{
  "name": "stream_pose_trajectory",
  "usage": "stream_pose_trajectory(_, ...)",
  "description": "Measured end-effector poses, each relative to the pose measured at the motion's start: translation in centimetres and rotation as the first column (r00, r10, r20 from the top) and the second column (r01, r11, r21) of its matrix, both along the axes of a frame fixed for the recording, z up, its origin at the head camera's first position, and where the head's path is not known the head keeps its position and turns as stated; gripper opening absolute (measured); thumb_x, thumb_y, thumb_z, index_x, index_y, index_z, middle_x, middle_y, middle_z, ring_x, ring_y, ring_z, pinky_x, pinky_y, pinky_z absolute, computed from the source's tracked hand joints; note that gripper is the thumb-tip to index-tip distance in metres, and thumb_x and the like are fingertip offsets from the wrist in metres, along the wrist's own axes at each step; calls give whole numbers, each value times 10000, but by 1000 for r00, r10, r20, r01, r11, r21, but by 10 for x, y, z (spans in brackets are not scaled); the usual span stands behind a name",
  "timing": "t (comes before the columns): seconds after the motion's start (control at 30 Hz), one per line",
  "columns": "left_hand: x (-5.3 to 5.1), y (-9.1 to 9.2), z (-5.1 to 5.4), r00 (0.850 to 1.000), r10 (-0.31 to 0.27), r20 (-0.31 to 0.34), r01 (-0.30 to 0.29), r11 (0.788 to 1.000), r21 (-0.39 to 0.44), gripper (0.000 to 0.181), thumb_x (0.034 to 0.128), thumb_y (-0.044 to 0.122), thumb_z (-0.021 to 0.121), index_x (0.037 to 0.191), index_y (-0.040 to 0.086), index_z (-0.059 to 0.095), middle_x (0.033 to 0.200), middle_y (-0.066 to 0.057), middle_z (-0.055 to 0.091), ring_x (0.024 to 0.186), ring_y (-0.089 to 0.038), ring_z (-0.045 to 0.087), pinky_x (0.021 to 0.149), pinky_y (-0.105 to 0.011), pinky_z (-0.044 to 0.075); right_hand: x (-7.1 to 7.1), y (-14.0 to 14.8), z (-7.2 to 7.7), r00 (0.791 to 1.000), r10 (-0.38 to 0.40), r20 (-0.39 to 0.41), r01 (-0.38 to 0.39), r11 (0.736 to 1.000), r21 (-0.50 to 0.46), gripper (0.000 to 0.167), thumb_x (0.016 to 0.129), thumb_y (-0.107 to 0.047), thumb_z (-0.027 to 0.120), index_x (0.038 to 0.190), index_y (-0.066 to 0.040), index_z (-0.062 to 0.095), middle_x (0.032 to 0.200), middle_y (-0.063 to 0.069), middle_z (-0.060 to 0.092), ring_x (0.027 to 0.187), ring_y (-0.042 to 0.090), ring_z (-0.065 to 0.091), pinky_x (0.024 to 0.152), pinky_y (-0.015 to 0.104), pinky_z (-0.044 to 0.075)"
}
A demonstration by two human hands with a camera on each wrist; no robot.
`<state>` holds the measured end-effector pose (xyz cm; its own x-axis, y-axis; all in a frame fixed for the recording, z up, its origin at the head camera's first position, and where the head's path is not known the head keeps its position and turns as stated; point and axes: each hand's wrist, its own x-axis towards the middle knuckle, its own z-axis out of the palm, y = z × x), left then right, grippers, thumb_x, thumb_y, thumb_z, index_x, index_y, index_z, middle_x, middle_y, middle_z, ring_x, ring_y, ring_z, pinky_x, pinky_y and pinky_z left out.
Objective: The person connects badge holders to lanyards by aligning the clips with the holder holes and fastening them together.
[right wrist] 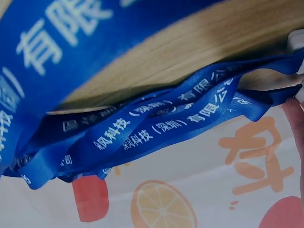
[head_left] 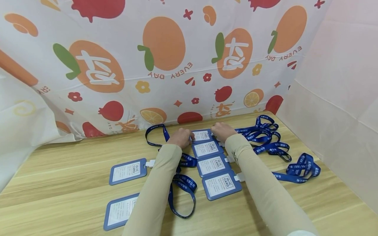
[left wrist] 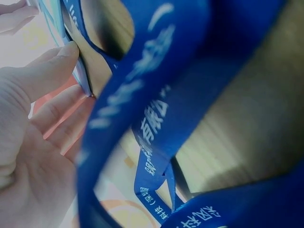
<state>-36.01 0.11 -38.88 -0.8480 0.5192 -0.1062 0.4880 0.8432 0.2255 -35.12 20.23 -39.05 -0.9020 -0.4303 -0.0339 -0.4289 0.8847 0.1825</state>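
At the far end of a column of blue ID badge holders, my left hand (head_left: pixel 180 137) holds the left edge of the topmost badge holder (head_left: pixel 202 135). In the left wrist view, the thumb (left wrist: pixel 66 54) lies at that holder's edge, the fingers beyond it. My right hand (head_left: pixel 222 131) grips the same holder's right end, by its strap clip; most of its fingertips are hidden. In the right wrist view only a sliver of that hand shows beside a white clip (right wrist: pixel 299 90). Three more badge holders (head_left: pixel 210 165) lie below it, closely lined up, card side up.
Two badge holders (head_left: pixel 128 171) lie to the left, one partly behind the left forearm. Blue lanyards (head_left: pixel 183 186) loop between them and the column. More lanyards (head_left: pixel 265 137) are bunched at the right. A printed cloth (head_left: pixel 165 82) hangs behind the wooden table (head_left: pixel 73 164).
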Motion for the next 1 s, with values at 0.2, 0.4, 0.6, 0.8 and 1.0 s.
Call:
stream_pose_trajectory(0.2,-1,-1,0,1000,-9,4,9,1000,-4,236,952,30,699,1157,116,777,1289,-121,673,1010,-243,595,1008,-413,497,0,-2,2,1000,7,4,-7,1000,15,286,899,-42,773,1182,-31,736,1095,136,725,988,257,697,906,361,562)
stream_pose_trajectory(0.4,-1,-1,0,1000,-18,0,18,1000,2,235,953,29,698,1158,112,777,1282,-123,677,1000,-247,594,1001,-411,501,-2,-1,-1,1000,-5,-5,5,1000,8,270,894,-36,776,1162,-30,742,1060,132,729,966,252,702,884,352,570)
stream_pose_trajectory(0.6,0,0,2,1000,-20,6,20,1000,1,242,957,27,691,1170,108,773,1303,-129,665,1027,-258,594,1011,-419,497,-2,1,-3,1000,-9,-18,9,1000,-5,258,889,-40,783,1144,-32,749,1033,127,732,946,247,705,865,340,576)
stream_pose_trajectory(0.8,1,-1,3,1000,-23,5,23,1000,0,244,954,19,690,1167,103,773,1297,-127,669,1037,-250,601,1012,-416,497,-4,2,-4,1000,-9,-11,9,1000,-7,258,891,-33,777,1148,-37,749,1036,118,731,950,242,702,868,335,573)
stream_pose_trajectory(1.0,0,-1,3,1000,-24,10,24,1000,11,235,951,31,702,1162,104,774,1293,-127,672,1029,-254,601,1012,-415,497,-4,1,-3,1000,-21,-4,21,1000,3,271,898,-42,774,1167,-40,743,1058,121,729,964,245,703,878,341,571)
